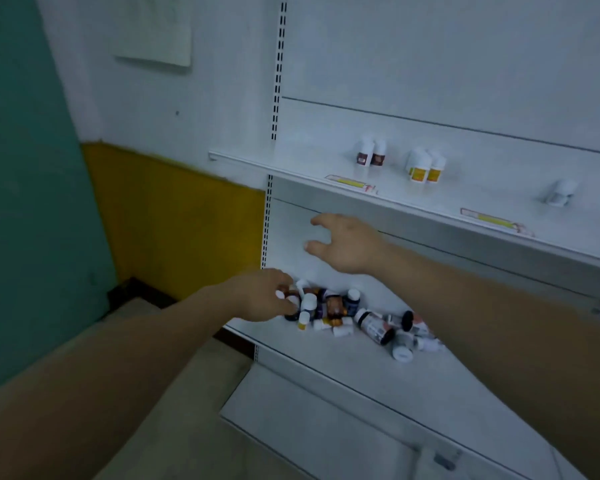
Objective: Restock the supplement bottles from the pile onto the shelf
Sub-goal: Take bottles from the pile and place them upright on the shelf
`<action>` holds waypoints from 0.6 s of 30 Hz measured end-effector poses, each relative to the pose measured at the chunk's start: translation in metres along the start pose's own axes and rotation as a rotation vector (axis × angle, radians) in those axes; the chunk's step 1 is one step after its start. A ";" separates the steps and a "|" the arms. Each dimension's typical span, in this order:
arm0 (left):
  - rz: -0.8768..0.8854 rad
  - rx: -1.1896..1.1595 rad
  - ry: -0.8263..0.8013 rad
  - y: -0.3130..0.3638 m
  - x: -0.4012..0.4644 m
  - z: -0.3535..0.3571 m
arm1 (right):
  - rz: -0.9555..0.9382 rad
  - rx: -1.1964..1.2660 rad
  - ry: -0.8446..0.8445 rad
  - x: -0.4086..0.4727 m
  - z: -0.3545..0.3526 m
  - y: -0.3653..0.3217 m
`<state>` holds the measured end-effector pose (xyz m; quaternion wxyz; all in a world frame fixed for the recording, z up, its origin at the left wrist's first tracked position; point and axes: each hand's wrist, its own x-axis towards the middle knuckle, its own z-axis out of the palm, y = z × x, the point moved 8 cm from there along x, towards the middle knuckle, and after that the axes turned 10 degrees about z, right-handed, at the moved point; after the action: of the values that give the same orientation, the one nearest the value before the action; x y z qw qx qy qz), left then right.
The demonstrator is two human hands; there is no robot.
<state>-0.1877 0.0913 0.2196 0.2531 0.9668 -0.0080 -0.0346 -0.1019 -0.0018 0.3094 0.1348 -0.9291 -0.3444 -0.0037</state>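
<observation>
I see a white shelving unit point(326, 133) against the wall, its slotted upright running down beside the yellow and teal wall panels. The upper shelf point(291, 164) has wide bare room along its left part and between its groups; its front edge carries two price strips point(350, 184) whose print I cannot read. The lower shelf point(326, 355) is open toward its front edge and left corner.

The pile of supplement bottles point(357, 317) lies jumbled at the back of the lower shelf, too tangled and blurred for me to count; labels show dark, orange and white, none readable.

On the upper shelf I count two brown-labelled bottles point(370, 153) standing side by side, a cluster of yellow-labelled bottles point(426, 166), at least three, and one white bottle point(560, 192) lying on its side well to the right.

My right hand point(347, 244) hovers above the pile, grip apart, fingers spread and holding nothing. My left hand point(260, 294) is at the pile's left end, fingers curled onto a white-capped bottle point(293, 299) there.
</observation>
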 end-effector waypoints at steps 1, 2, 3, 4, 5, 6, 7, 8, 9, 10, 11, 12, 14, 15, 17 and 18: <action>0.001 -0.022 -0.027 -0.005 -0.001 0.013 | 0.021 -0.004 -0.034 0.002 0.016 0.005; -0.006 -0.042 -0.043 -0.014 -0.001 0.025 | 0.044 -0.008 -0.064 0.006 0.032 0.010; -0.020 -0.070 -0.055 -0.027 0.001 0.037 | 0.072 -0.009 -0.091 0.012 0.050 0.017; -0.037 -0.103 -0.057 -0.039 0.002 0.049 | 0.104 -0.004 -0.109 0.015 0.064 0.026; -0.060 -0.135 -0.058 -0.052 0.004 0.058 | 0.144 0.008 -0.125 0.019 0.079 0.036; -0.091 -0.164 -0.069 -0.069 0.008 0.069 | 0.187 0.022 -0.143 0.026 0.095 0.045; -0.118 -0.186 -0.089 -0.086 0.013 0.079 | 0.227 0.032 -0.156 0.033 0.110 0.054; -0.137 -0.203 -0.105 -0.101 0.020 0.086 | 0.262 0.040 -0.164 0.040 0.124 0.063; -0.154 -0.217 -0.114 -0.115 0.027 0.093 | 0.292 0.048 -0.176 0.046 0.139 0.071; -0.167 -0.227 -0.115 -0.127 0.034 0.098 | 0.316 0.055 -0.194 0.052 0.153 0.078; -0.174 -0.234 -0.112 -0.137 0.042 0.103 | 0.332 0.057 -0.211 0.057 0.167 0.084; -0.178 -0.242 -0.104 -0.146 0.050 0.108 | 0.341 0.057 -0.222 0.062 0.180 0.090; -0.200 -0.267 -0.090 -0.162 0.068 0.118 | 0.355 0.061 -0.244 0.071 0.205 0.102; -0.211 -0.276 -0.087 -0.169 0.077 0.124 | 0.350 0.064 -0.252 0.076 0.216 0.107; -0.223 -0.278 -0.084 -0.182 0.097 0.137 | 0.333 0.055 -0.266 0.091 0.236 0.120; -0.228 -0.274 -0.074 -0.189 0.110 0.143 | 0.330 0.043 -0.270 0.102 0.245 0.126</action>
<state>-0.0888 0.1825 -0.0038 0.3765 0.9159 0.0974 -0.0994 0.0362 0.0335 0.0525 0.1061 -0.9618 -0.2028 0.1504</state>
